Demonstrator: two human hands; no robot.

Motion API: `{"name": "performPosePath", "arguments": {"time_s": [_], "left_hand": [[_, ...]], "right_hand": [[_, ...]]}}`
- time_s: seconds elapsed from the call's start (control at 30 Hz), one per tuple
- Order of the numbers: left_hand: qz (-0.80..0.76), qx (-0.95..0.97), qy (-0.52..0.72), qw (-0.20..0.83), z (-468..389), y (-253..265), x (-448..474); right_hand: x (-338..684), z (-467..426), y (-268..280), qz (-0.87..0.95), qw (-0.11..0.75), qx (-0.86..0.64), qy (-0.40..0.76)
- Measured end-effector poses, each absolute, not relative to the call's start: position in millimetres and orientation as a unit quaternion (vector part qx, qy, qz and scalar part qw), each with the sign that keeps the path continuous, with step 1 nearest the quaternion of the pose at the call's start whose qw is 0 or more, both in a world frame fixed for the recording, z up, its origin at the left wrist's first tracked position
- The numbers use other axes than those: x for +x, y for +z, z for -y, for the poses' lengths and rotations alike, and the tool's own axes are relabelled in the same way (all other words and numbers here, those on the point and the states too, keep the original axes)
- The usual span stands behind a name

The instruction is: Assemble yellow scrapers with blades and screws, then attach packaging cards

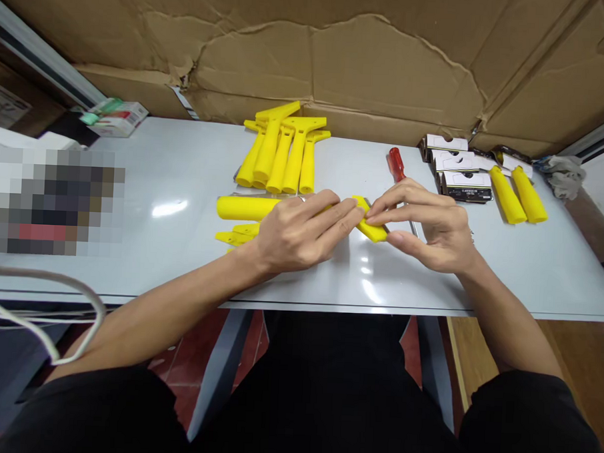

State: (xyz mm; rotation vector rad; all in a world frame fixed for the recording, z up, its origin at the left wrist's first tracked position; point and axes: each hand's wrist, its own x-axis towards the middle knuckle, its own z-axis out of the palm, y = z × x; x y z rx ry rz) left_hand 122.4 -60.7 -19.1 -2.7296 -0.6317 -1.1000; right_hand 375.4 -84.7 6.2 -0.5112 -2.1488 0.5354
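My left hand [306,233] is wrapped over a yellow plastic scraper [371,224], which lies roughly level above the table. The yellow handle [247,208] sticking out left of this hand looks like part of the same scraper, its middle hidden under my palm. At the scraper's wide head, the thumb and fingers of my right hand [427,225] pinch the edge; a dark strip shows there. Just behind my right hand lies a screwdriver with a red handle [395,165], its metal shaft partly covered. More yellow scraper parts [239,237] lie beside my left wrist.
Several yellow scraper handles [285,152] are piled at the table's back. To the right are stacked small boxes [466,187], two yellow handles [529,195] and a crumpled plastic bag [562,174]. Cardboard [339,61] walls the back. A white cable [44,275] loops at left.
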Motion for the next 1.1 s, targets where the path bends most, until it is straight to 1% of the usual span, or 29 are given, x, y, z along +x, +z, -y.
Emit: {"name": "performPosePath", "arguments": {"time_s": [0.07,0.1,0.13,0.17,0.2,0.23,0.3,0.33,0.37,0.43,0.53,0.6,0.67,0.73,0.77,0.8,0.83,0.87,0.9,0.93,0.97,1.0,1.03,1.07,1.1], "left_hand": [[0.192,-0.891,-0.400,0.096,64.0,-15.2,124.1],[0.189,-0.887,-0.412,0.091,66.9,-10.5,124.8],[0.194,-0.884,-0.420,0.063,70.5,-4.1,125.1],[0.208,-0.880,-0.426,0.013,74.3,3.5,125.2],[0.230,-0.871,-0.430,-0.061,78.2,11.7,124.9],[0.256,-0.849,-0.435,-0.158,81.7,19.7,124.5],[0.294,-0.778,-0.433,-0.347,86.6,32.5,123.8],[0.300,-0.741,-0.427,-0.422,87.8,36.4,123.9],[0.301,-0.712,-0.420,-0.476,88.0,38.4,124.3],[0.296,-0.677,-0.408,-0.536,86.3,37.3,126.5],[0.298,-0.657,-0.388,-0.574,82.2,28.8,131.2],[0.287,-0.636,-0.372,-0.612,81.0,22.9,133.9],[0.271,-0.602,-0.355,-0.662,81.7,18.5,135.8],[0.259,-0.569,-0.338,-0.703,83.7,15.8,137.5],[0.259,-0.555,-0.328,-0.719,84.9,14.8,138.5],[0.262,-0.543,-0.317,-0.732,86.0,13.7,139.7],[0.267,-0.532,-0.308,-0.742,86.9,12.5,141.1],[0.275,-0.520,-0.298,-0.751,87.7,11.0,142.7],[0.286,-0.510,-0.287,-0.759,88.2,9.2,144.5],[0.297,-0.503,-0.276,-0.763,88.5,7.2,146.2],[0.308,-0.498,-0.265,-0.766,88.7,5.2,147.8],[0.317,-0.497,-0.255,-0.767,88.8,3.1,149.3],[0.325,-0.498,-0.247,-0.766,88.9,1.2,150.4],[0.331,-0.499,-0.240,-0.764,88.9,-0.5,151.3],[0.335,-0.501,-0.237,-0.762,88.9,-2.0,151.9]], "right_hand": [[374.4,85.0,4.8,0.852,0.417,-0.211,0.237],[372.6,85.6,3.7,0.843,0.422,-0.217,0.254],[370.2,86.6,2.5,0.829,0.434,-0.221,0.274],[367.4,87.8,1.4,0.812,0.450,-0.224,0.296],[364.5,89.2,0.5,0.795,0.464,-0.225,0.319],[361.8,90.5,-0.1,0.780,0.473,-0.223,0.343],[358.4,92.4,-0.8,0.761,0.468,-0.222,0.391],[357.7,92.9,-1.3,0.752,0.460,-0.225,0.415],[357.7,92.9,-2.1,0.741,0.452,-0.230,0.441],[358.4,91.7,-5.0,0.710,0.441,-0.236,0.495],[358.6,88.3,-10.3,0.665,0.430,-0.236,0.563],[359.8,85.9,-9.8,0.653,0.413,-0.241,0.588],[367.5,83.8,-2.1,0.657,0.409,-0.255,0.580],[387.0,82.3,13.4,0.671,0.438,-0.292,0.523],[401.6,81.8,23.2,0.678,0.457,-0.331,0.471],[419.0,81.4,33.3,0.686,0.475,-0.385,0.395],[438.2,80.9,42.9,0.695,0.476,-0.458,0.283],[458.0,79.9,50.8,0.694,0.433,-0.548,0.176],[477.2,78.2,56.4,0.689,0.330,-0.635,0.120],[494.5,75.8,59.3,0.669,0.219,-0.700,0.122],[509.1,72.7,59.4,0.653,0.103,-0.735,0.154],[520.4,69.1,56.8,0.635,0.011,-0.748,0.195],[528.4,65.2,52.3,0.612,-0.058,-0.752,0.239],[533.3,61.4,46.5,0.589,-0.097,-0.753,0.277],[535.9,57.9,40.2,0.569,-0.109,-0.752,0.313]]}}
